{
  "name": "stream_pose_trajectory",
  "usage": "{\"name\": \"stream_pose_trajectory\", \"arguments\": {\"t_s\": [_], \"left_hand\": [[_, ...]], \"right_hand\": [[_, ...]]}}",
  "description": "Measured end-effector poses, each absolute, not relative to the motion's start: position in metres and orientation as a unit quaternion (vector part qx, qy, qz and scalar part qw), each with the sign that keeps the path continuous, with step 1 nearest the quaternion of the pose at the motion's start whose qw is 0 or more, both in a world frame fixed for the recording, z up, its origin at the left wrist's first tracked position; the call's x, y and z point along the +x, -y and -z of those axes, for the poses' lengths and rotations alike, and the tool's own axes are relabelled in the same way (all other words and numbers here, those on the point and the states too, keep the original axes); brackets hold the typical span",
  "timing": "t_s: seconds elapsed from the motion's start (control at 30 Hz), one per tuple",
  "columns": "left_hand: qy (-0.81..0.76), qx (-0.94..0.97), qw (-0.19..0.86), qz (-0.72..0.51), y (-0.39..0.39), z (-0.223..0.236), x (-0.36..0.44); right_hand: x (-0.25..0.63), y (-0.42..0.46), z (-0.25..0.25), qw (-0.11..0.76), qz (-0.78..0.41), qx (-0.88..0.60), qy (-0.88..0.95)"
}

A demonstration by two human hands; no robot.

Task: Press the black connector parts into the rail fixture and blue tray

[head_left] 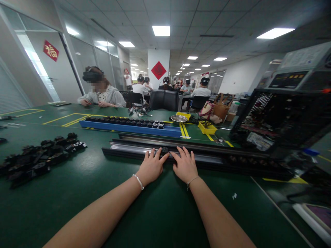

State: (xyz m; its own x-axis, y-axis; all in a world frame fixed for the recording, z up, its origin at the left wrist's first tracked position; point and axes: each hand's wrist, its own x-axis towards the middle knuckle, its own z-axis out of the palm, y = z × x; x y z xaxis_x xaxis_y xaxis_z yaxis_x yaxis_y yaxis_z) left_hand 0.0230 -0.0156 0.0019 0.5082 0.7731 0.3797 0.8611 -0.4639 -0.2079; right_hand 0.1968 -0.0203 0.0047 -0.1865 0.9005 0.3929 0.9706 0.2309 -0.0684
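Two hands to record from the head view: left hand (152, 168) and right hand (185, 166), backs uppermost, fingers spread, index tips nearly meeting, neither closed around anything. Found just beyond those tips, straight ahead: small black part (164, 150), seemingly in the channel of the near black rail (212, 159), closer to the left hand. Rail's long axis: left to right, crosswise before both hands. Firm contact with the part: cannot tell.

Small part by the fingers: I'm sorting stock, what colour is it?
The small part is black, best in the head view.
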Motion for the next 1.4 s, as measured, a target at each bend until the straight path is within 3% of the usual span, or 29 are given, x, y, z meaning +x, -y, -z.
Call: {"name": "stream_pose_trajectory", "arguments": {"t_s": [0.37,1.4], "left_hand": [[0.513,-0.835,0.166,0.114,0.0160,-0.0062,0.0301],[0.550,-0.809,0.156,0.138,0.0144,-0.0036,0.0210]], "right_hand": [[0.1957,0.0217,-0.0056,0.147,0.089,-0.617,0.768],[0.1958,0.0216,-0.0032,0.172,0.096,-0.606,0.771]]}}
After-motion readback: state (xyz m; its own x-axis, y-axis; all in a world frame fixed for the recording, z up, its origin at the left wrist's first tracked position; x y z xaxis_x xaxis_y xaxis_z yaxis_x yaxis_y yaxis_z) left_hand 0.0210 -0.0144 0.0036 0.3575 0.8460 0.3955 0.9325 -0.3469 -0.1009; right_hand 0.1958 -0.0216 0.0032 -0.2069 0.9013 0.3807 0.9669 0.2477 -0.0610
